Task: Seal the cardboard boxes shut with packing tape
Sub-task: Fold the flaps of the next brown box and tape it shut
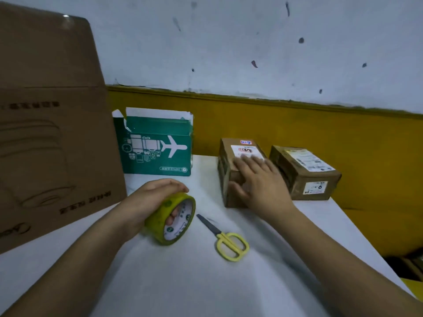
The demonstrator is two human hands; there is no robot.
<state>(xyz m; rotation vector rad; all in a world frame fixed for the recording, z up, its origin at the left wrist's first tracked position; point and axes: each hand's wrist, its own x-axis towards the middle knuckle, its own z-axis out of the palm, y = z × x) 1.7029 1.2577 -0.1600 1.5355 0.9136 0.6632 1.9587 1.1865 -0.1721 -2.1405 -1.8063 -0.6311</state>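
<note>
A person's left hand (155, 195) grips a roll of yellow packing tape (170, 219), fingers hooked through its core, on a white table (183, 282). The right hand (258, 181) lies flat, fingers spread, on a small brown cardboard box (229, 152). Yellow-handled scissors (225, 239) lie between them. No free tape end can be made out; hunting for it one-handed could let the box slide.

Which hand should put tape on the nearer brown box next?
Left. The left hand grips the tape roll, while the right hand lies flat on the nearer brown box, probably steadying it.
</note>
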